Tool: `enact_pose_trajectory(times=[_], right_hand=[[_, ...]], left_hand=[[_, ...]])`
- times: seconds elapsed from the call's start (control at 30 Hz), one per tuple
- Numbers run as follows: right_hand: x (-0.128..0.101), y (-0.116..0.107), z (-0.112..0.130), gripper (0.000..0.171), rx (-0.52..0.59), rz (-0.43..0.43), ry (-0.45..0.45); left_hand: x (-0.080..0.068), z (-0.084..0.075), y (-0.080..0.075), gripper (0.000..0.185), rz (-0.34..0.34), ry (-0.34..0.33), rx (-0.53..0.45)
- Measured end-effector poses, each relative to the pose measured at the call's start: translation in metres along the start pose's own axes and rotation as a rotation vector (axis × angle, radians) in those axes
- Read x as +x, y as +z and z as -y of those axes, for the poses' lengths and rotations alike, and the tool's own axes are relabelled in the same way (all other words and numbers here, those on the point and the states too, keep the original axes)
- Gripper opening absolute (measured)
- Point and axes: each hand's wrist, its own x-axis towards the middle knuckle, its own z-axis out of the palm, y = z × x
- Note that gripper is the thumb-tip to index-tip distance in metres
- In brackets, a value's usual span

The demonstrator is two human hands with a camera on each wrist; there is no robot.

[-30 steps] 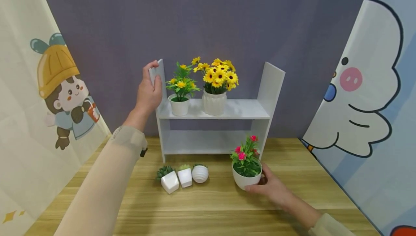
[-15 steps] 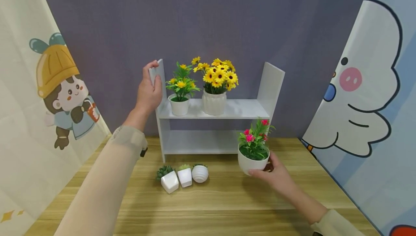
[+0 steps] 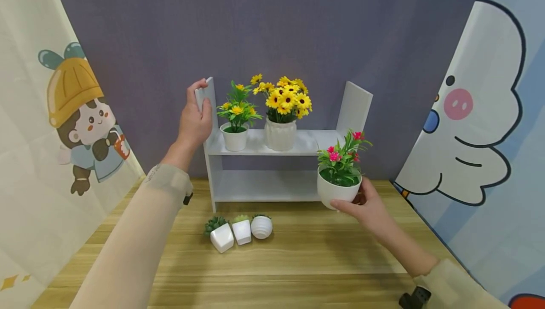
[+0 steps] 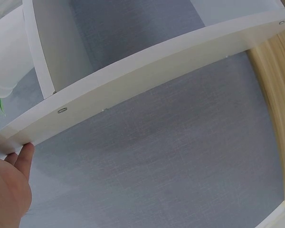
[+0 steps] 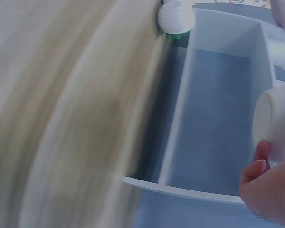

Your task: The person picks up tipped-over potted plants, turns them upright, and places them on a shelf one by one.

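The right hand (image 3: 362,205) grips a white pot of pink flowers (image 3: 339,190) from below and behind, fingers curled under its rounded base, and holds it in the air, clear of the wooden desk (image 3: 298,261) and just in front of the right end of the white shelf unit (image 3: 328,141). The pot is upright, its blossoms level with the upper board of the shelf (the right wrist view shows the thumb against the pot's white wall (image 5: 275,123), though the picture is badly blurred on the desk side). The left hand (image 3: 195,119) clasps the top of the shelf's left upright panel, thumb over the front edge and fingers wrapped behind it; in the left wrist view only the heel of that hand (image 4: 7,190) and one fingertip against the panel's edge are seen. On the upper board stand a small white pot with yellow flowers (image 3: 235,136) near the left hand and, just beside it, a ribbed white vase of sunflowers (image 3: 281,134). The lower compartment holds nothing visible. On the desk in front of the shelf, three little white succulent pots (image 3: 241,231) sit in a row, touching one another, well apart from the lifted pot. Cartoon-printed curtains (image 3: 64,110) hang at both sides of a grey backdrop (image 3: 272,25).
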Motion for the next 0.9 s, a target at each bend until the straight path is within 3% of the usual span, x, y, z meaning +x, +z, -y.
enact_pose_trajectory(times=[0.5,0.9], right_hand=[[0.024,-0.019,0.031,0.086,-0.059,-0.077,-0.03],[0.043,-0.015,0.044,0.107,-0.046,-0.11,0.037]], left_hand=[[0.0,-0.001,0.0,0.042,0.001,-0.007,0.014],[-0.001,-0.003,-0.002,0.043,0.006,-0.004,0.037]])
